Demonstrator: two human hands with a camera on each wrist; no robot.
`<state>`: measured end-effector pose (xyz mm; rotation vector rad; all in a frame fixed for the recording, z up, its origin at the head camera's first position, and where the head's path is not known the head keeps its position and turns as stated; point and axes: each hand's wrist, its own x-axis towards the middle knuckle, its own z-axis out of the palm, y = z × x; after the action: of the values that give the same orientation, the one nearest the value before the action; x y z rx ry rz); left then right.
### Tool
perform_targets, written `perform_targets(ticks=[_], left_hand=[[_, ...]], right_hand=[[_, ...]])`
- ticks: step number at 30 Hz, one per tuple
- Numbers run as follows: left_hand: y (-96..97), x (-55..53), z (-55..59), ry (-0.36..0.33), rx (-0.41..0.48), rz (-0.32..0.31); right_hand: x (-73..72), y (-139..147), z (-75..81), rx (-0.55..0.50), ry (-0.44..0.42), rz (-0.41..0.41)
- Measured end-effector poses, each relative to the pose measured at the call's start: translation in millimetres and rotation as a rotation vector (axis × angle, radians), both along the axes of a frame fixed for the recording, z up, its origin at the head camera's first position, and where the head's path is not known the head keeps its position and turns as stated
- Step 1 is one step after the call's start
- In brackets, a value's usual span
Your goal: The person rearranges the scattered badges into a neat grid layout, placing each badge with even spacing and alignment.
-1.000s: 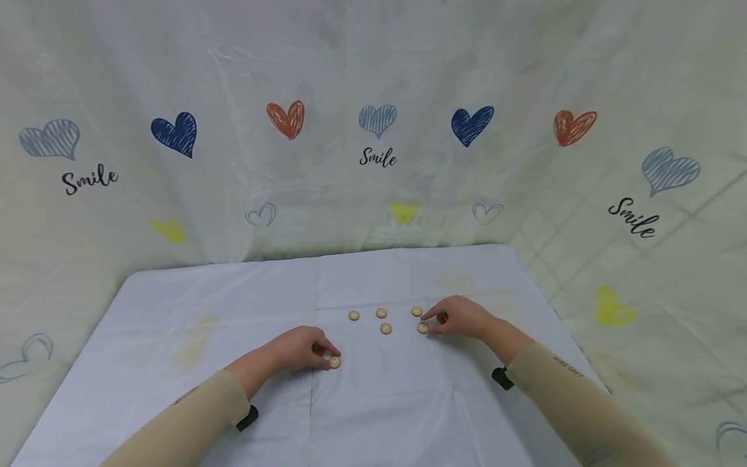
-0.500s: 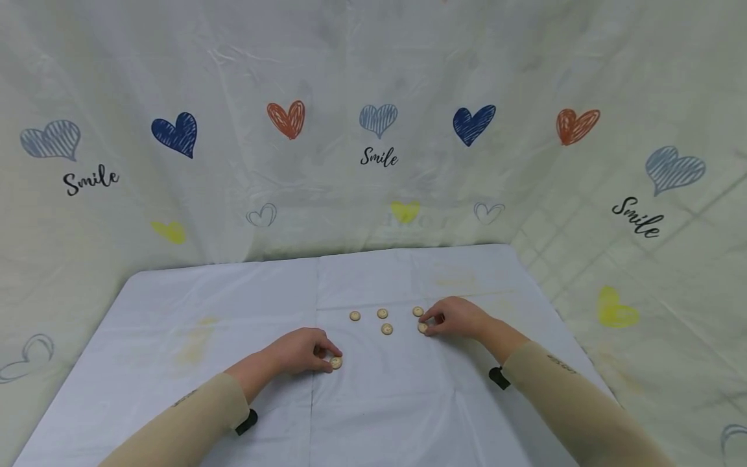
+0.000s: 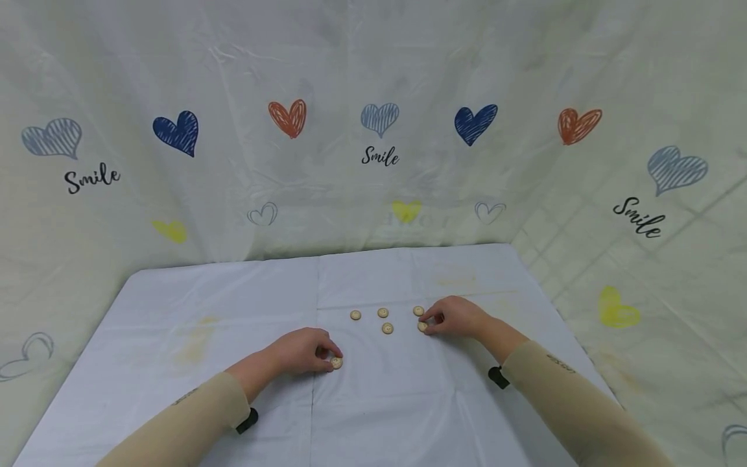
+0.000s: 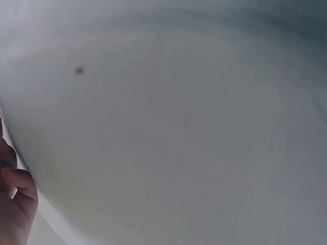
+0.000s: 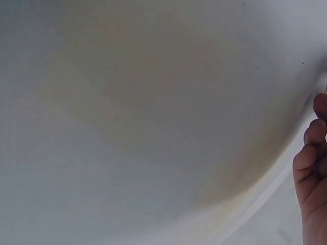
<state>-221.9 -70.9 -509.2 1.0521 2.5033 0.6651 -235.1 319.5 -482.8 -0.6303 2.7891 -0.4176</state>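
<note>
In the head view my left hand (image 3: 300,350) pinches a small round beige button (image 3: 336,364) between thumb and forefinger, low over the white cloth and left of the others. My right hand (image 3: 458,316) has thumb and fingertip on the lower right button (image 3: 423,327), partly covering it. Just above that one lies another button (image 3: 418,311). Further left are an upper middle button (image 3: 382,312), a lower middle button (image 3: 388,329) and an upper left button (image 3: 355,315). Both wrist views catch only curled fingers at the edge; the buttons are out of sight there.
A white cloth (image 3: 373,415) with faint yellowish stains covers the table. Behind it and along the sides hangs a pale curtain (image 3: 327,188) printed with hearts and the word "Smile". Dark straps (image 3: 498,377) show under the sleeves.
My right hand has shifted slightly left, its fingertips coming in over the lower right button. My left hand stays nearly still with its button. The whole head view has drifted a little.
</note>
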Motion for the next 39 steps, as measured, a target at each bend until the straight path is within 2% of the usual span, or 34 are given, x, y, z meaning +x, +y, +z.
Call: perform_targets(ticks=[6,13,16,28,39], left_hand=[[3.1,0.1,0.5,0.040,-0.013,-0.001],[6.7,-6.8,18.7,0.054,0.024,0.061],[9.3,-11.5,21.7,0.050,0.022,0.079],[31.8,-33.4,22.0,0.019,-0.007,0.137],[43.7,-45.5,10.8,0.038,-0.043,0.097]], right_hand=[[-0.3,1,-3.4,0.010,-0.002,-0.013],[1.4,1,-2.4,0.011,-0.001,-0.025],[1.9,1,-1.7,0.013,-0.008,-0.035],[0.4,2,-5.0,0.008,-0.025,-0.048],[-0.1,0,-4.4,0.011,-0.043,-0.074]])
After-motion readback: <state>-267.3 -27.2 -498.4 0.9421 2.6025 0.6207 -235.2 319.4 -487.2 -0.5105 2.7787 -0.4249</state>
